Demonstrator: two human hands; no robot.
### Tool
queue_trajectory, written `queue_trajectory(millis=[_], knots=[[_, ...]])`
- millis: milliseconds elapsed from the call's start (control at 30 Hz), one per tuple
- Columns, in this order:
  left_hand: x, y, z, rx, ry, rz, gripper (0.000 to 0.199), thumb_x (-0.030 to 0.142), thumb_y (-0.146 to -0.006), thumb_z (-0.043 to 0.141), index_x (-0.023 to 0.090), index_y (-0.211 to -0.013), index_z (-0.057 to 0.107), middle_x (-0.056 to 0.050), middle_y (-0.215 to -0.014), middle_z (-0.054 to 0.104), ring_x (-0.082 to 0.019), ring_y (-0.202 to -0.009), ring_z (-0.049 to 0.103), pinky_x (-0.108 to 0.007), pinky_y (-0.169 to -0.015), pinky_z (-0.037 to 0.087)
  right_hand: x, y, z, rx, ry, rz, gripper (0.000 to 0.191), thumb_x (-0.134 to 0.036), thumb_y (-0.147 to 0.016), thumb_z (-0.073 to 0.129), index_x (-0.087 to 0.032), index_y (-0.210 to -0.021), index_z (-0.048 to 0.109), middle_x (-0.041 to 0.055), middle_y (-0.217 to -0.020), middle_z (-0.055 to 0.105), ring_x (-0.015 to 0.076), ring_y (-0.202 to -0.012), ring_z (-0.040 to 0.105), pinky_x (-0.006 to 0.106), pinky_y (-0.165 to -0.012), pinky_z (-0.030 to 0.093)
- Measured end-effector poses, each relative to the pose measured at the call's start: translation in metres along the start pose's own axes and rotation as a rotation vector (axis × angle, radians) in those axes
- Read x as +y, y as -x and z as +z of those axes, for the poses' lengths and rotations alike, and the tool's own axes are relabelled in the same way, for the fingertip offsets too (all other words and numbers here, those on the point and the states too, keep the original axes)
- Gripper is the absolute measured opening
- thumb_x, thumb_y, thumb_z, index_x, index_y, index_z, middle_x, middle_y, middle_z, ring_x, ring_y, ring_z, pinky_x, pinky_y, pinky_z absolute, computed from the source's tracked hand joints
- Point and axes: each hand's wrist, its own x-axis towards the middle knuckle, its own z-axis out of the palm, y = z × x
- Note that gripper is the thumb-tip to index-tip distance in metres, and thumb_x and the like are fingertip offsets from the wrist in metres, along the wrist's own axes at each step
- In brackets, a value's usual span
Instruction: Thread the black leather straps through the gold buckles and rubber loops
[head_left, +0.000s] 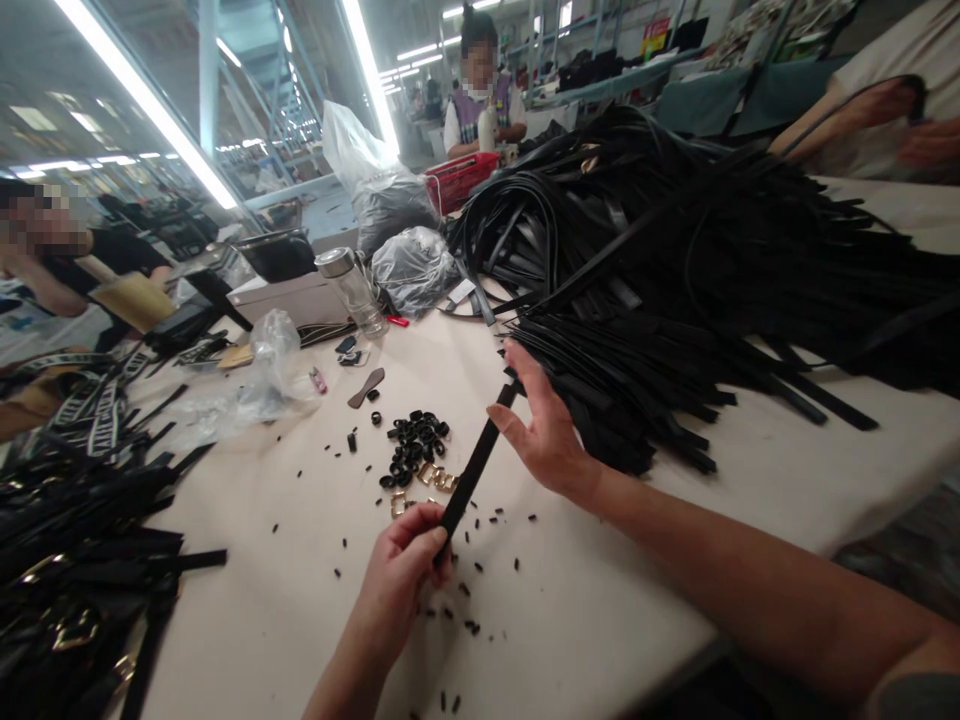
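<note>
Left fingers (420,519) pinching black strap (478,468), white-lettered straps (105,425) at left, writing illegible

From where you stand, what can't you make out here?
In the head view:
Part of the black strap: hidden by the left hand.
Person at far right: head cut off by the edge.
Markings on the patterned straps: too blurred to read.
Scattered black bits: too small to identify.

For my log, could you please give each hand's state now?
Left hand: closed, holding a black strap.
Right hand: open at the strap; contact unclear.
</note>
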Motion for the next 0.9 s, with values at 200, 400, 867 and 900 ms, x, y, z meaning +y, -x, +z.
queue_trajectory(millis=[200, 400, 867, 900], knots=[[0.006, -0.001, -0.006, -0.007, 0.038, -0.019, 0.022, 0.031, -0.07, 0.072, 0.013, -0.083, 0.066, 0.001, -0.057, 0.052, -0.008, -0.046, 0.04, -0.018, -0.045, 0.031, -0.004, 0.002, -0.003, -0.678, 0.35, -0.468, 0.037, -0.045, -0.091, 0.058, -0.017, -0.116, 0.063, 0.0086, -0.11, 0.069, 0.0217, -0.107, 0.061, 0.045, -0.114, 0.022], [0.01, -0.002, -0.011, 0.034, 0.119, -0.022, 0.023, 0.031, -0.069, 0.075, 0.014, -0.08, 0.064, 0.0, -0.059, 0.056, -0.008, -0.048, 0.045, -0.017, -0.046, 0.035, 0.001, 0.007, 0.002, -0.682, 0.198, -0.289, 0.027, -0.037, -0.09, 0.061, -0.017, -0.108, 0.068, 0.0065, -0.092, 0.07, 0.0154, -0.081, 0.063, 0.025, -0.077, 0.046], [0.006, -0.003, -0.007, 0.07, 0.196, 0.034, 0.052, 0.029, -0.072, 0.078, 0.017, -0.118, 0.058, -0.004, -0.08, 0.065, -0.013, -0.062, 0.062, -0.018, -0.051, 0.045, 0.001, 0.023, 0.015, -0.635, 0.116, -0.06, 0.02, -0.033, -0.084, 0.069, -0.02, -0.098, 0.072, 0.0024, -0.087, 0.071, 0.0136, -0.076, 0.063, 0.022, -0.07, 0.043], [0.006, -0.003, -0.007, 0.069, 0.195, 0.04, 0.053, 0.028, -0.073, 0.078, 0.017, -0.12, 0.057, -0.004, -0.08, 0.065, -0.012, -0.062, 0.062, -0.017, -0.051, 0.045, 0.001, 0.023, 0.016, -0.639, 0.11, -0.049, 0.018, -0.032, -0.083, 0.069, -0.02, -0.096, 0.072, 0.0019, -0.086, 0.071, 0.0134, -0.075, 0.063, 0.022, -0.07, 0.043]])
